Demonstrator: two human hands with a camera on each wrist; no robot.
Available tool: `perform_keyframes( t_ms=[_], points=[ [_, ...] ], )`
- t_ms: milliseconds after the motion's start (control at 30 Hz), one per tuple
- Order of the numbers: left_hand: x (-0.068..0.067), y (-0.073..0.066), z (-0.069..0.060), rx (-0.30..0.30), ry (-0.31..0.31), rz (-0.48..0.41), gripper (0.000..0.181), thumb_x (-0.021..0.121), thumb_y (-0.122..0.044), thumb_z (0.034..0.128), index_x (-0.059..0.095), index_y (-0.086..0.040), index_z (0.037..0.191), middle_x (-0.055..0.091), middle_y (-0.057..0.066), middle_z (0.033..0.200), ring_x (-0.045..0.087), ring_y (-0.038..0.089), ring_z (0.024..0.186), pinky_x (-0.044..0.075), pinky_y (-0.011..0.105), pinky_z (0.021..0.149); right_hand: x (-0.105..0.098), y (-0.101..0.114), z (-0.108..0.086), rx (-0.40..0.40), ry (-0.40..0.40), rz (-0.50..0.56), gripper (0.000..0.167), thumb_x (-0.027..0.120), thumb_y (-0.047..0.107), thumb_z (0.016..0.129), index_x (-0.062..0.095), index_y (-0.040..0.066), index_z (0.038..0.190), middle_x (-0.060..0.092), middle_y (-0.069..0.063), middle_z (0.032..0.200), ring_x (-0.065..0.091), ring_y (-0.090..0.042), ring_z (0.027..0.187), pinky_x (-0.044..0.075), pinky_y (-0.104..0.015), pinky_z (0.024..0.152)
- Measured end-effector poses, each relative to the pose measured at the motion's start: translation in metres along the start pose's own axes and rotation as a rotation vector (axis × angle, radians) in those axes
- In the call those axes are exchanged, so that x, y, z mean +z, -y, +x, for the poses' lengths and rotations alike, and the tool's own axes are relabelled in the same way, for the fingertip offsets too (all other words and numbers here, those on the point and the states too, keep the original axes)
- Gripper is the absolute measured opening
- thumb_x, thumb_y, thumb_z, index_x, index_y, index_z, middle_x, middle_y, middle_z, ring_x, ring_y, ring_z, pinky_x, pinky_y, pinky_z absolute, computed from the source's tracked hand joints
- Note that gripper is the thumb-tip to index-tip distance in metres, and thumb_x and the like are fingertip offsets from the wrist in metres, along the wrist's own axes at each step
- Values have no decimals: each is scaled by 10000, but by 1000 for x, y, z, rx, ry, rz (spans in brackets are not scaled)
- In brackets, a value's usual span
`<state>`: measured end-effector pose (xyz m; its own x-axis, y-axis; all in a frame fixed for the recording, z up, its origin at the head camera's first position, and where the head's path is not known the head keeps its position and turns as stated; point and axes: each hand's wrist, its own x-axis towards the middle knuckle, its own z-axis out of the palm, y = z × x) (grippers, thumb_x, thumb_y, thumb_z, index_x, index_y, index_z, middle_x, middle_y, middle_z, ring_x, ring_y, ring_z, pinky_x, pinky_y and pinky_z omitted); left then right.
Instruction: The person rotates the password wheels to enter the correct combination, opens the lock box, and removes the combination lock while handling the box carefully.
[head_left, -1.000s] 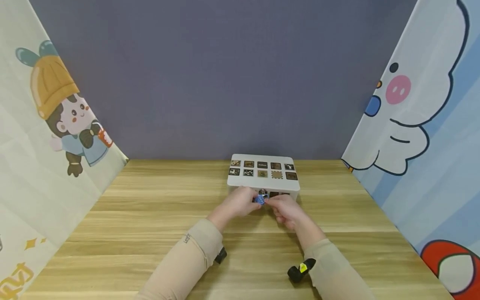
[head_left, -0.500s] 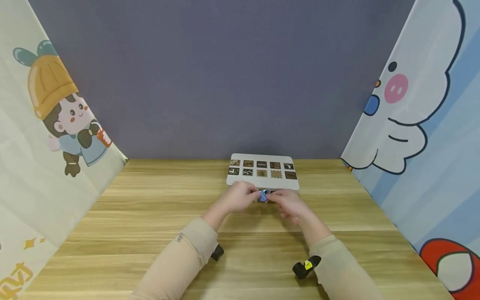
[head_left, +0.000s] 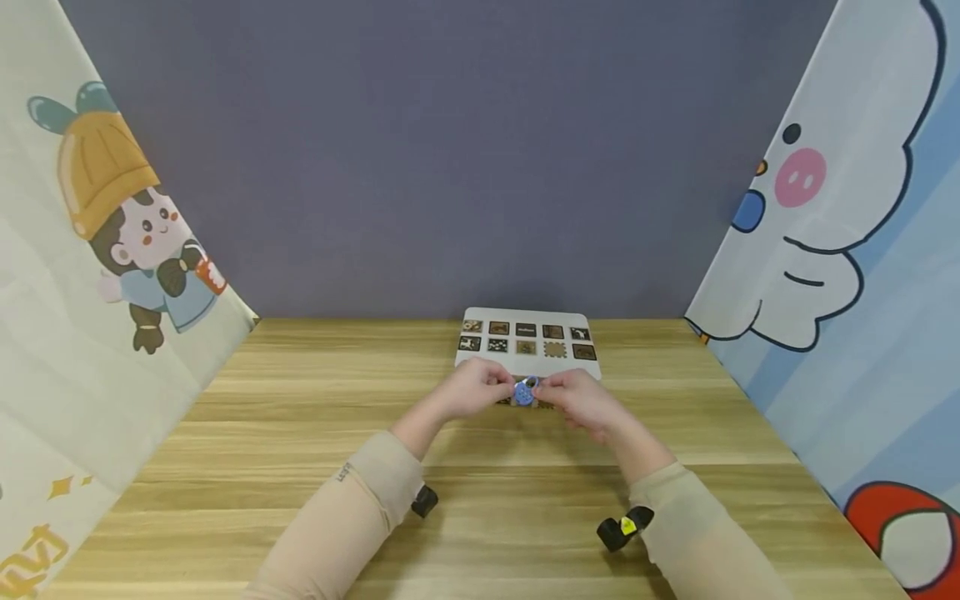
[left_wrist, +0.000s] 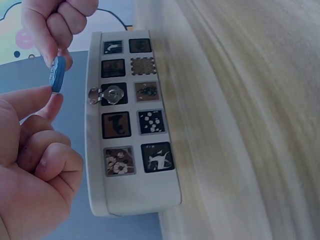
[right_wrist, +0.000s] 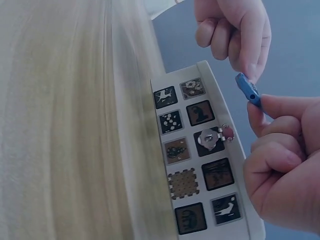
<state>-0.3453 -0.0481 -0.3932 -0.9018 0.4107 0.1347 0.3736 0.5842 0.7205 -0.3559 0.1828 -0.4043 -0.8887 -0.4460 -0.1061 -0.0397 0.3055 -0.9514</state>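
Note:
A small blue padlock [head_left: 524, 392] with a rounded body and a shackle is held up between both hands. Thumb and finger of my left hand [head_left: 472, 389] pinch its left side. On the other side, my right hand [head_left: 585, 402] pinches it near the shackle. Both wrist views show the padlock edge-on, apart from the white box [head_left: 491, 363] behind it. That box carries square picture tiles on its lid and front. At the middle of its front, a metal clasp [left_wrist: 113, 94] shows with no lock on it; the hands hide much of the front in the head view.
The box stands near the back of the wood-grain table [head_left: 315, 400], close to the grey back panel [head_left: 465, 167]. Cartoon-printed sheets [head_left: 67, 333] rise along both sides. A black wrist camera [head_left: 621, 531] hangs under each sleeve.
The padlock has come up slightly and away from the front of the box, held in both hands. Both forearms have moved a little farther apart. The box stays put.

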Motion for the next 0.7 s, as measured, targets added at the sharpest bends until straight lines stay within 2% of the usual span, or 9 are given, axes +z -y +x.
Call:
perform_keyframes(
  t_ms=[133, 267, 400, 567, 700],
  points=[
    [-7, -1, -2, 11, 14, -13, 150, 661, -192, 978, 758, -77, 976, 678, 35, 781, 490, 100, 591, 454, 253, 556, 0, 5, 1, -10, 13, -26, 223, 659, 177, 980, 743, -22, 1034, 332, 81, 526, 263, -64, 428, 254, -211, 401],
    [-13, 0, -4, 27, 26, -29, 157, 653, -188, 984, 755, -76, 945, 703, 85, 846, 501, 101, 624, 460, 256, 583, 2, 12, 1, -30, 27, -53, 215, 662, 184, 980, 743, -13, 1008, 334, 81, 538, 253, -66, 428, 243, -214, 398],
    [-17, 2, -9, 29, 42, -42, 155, 657, -183, 978, 755, -70, 937, 697, 125, 839, 474, 96, 605, 438, 257, 572, 4, 19, 1, -44, 50, -95, 203, 664, 201, 982, 744, 15, 960, 358, 64, 586, 251, -74, 436, 250, -218, 400],
    [-22, 4, -16, 14, 74, -50, 155, 659, -158, 974, 759, -50, 925, 623, 28, 686, 390, 74, 532, 372, 237, 518, 8, 24, 2, -54, 86, -151, 176, 669, 204, 983, 758, 59, 935, 555, -34, 747, 247, -78, 445, 260, -224, 406],
    [-23, 6, -20, 16, 111, -47, 172, 672, -148, 968, 757, -3, 934, 506, -63, 586, 317, 54, 481, 290, 212, 460, 11, 23, 4, -61, 106, -182, 155, 684, 201, 973, 766, 71, 951, 687, -91, 919, 256, -71, 436, 258, -225, 402]
  ],
)
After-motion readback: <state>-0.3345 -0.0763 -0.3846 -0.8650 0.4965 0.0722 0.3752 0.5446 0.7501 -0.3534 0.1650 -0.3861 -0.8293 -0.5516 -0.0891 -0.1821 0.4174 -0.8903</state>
